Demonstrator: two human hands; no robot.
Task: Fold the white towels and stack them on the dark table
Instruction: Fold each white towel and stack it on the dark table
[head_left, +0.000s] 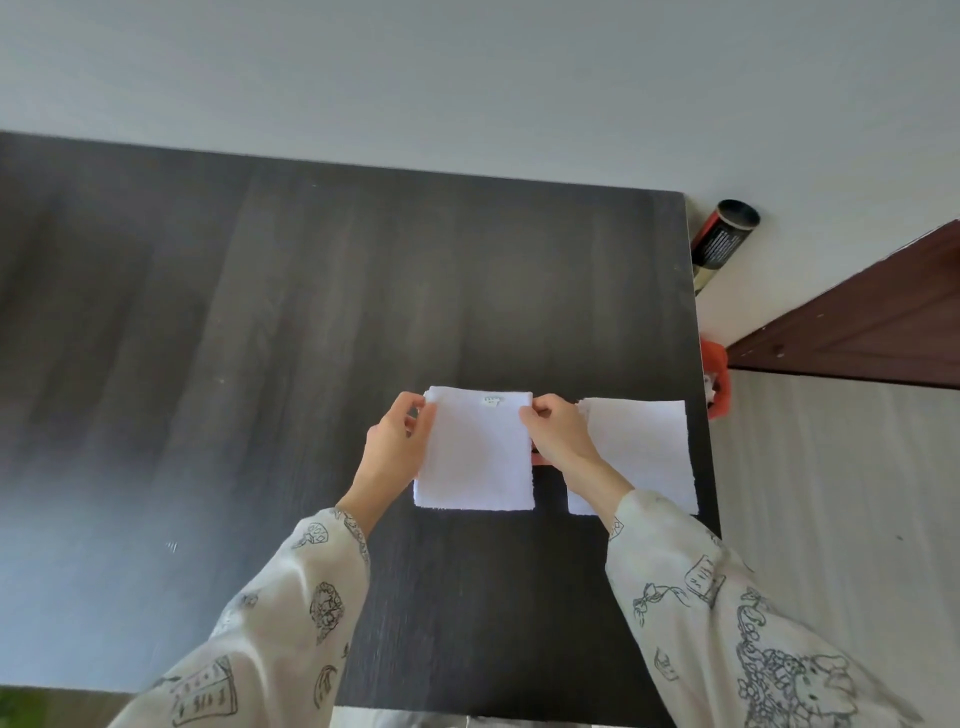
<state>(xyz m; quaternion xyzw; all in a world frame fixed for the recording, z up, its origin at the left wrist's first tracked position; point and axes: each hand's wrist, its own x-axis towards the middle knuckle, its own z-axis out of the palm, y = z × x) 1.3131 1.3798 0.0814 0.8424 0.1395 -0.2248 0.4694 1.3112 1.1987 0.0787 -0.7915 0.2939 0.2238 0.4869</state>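
Note:
A folded white towel lies on the dark table, with a small label near its far edge. My left hand pinches the towel's far left corner. My right hand pinches its far right corner. A second white towel lies flat just to the right, near the table's right edge, partly hidden under my right wrist.
A dark cylindrical tube leans against the wall beyond the table's right edge. An orange object sits on the floor beside that edge. A brown wooden surface is at the right. A wall runs behind the table.

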